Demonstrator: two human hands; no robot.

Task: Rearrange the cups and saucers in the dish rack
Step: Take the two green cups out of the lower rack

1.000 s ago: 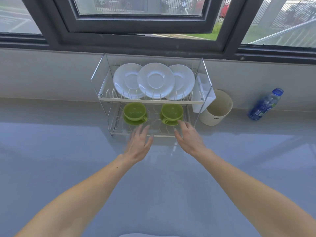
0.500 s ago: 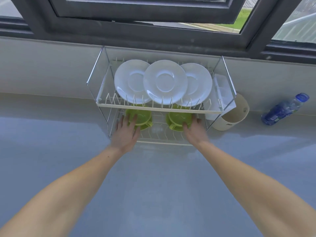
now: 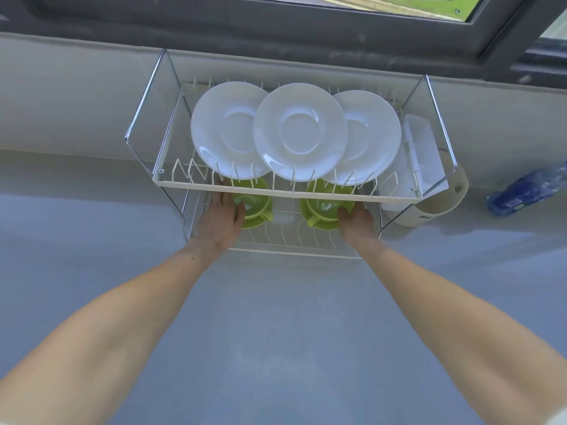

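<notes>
A two-tier wire dish rack (image 3: 288,193) stands against the wall under the window. Three white saucers (image 3: 300,131) lean upright in its top tier. On the lower tier sit two green cups on green saucers, the left cup (image 3: 256,205) and the right cup (image 3: 322,207). My left hand (image 3: 221,219) reaches into the lower tier with its fingers around the left cup's left side. My right hand (image 3: 356,222) wraps the right cup's right side. The top shelf hides the fingertips of both hands.
A clear cutlery holder (image 3: 422,157) hangs on the rack's right end. A cream round container (image 3: 441,204) stands just right of the rack, and a blue water bottle (image 3: 527,188) lies further right. The grey countertop (image 3: 276,332) spreads in front.
Both hands have moved forward from in front of the rack into the lower tier and closed around the two green cups. The camera has come closer to the rack.
</notes>
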